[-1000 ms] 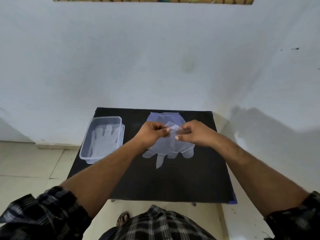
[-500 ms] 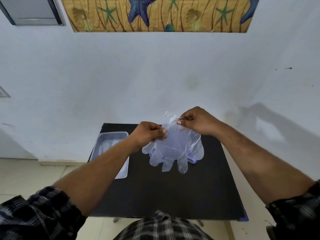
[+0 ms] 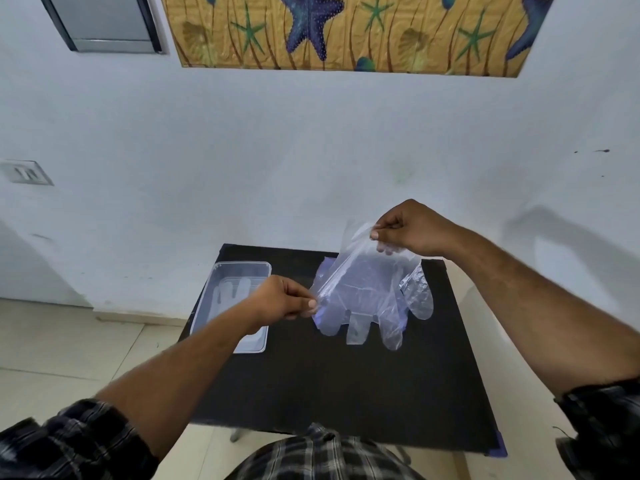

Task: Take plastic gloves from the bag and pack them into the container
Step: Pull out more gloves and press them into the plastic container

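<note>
Down under both hands sits a black table (image 3: 346,386). Left of the left hand (image 3: 282,301) is a clear container (image 3: 211,299) with gloves inside. Between the hands hangs a see-through plastic glove (image 3: 367,299). The right hand (image 3: 412,228) pinches its top corner, and the left hand pinches its lower edge.

Table (image 3: 346,393) black; gloves (image 3: 367,299) clear, maybe bluish; sleeves (image 3: 76,441) dk plaid; container (image 3: 207,299) clear.
</note>
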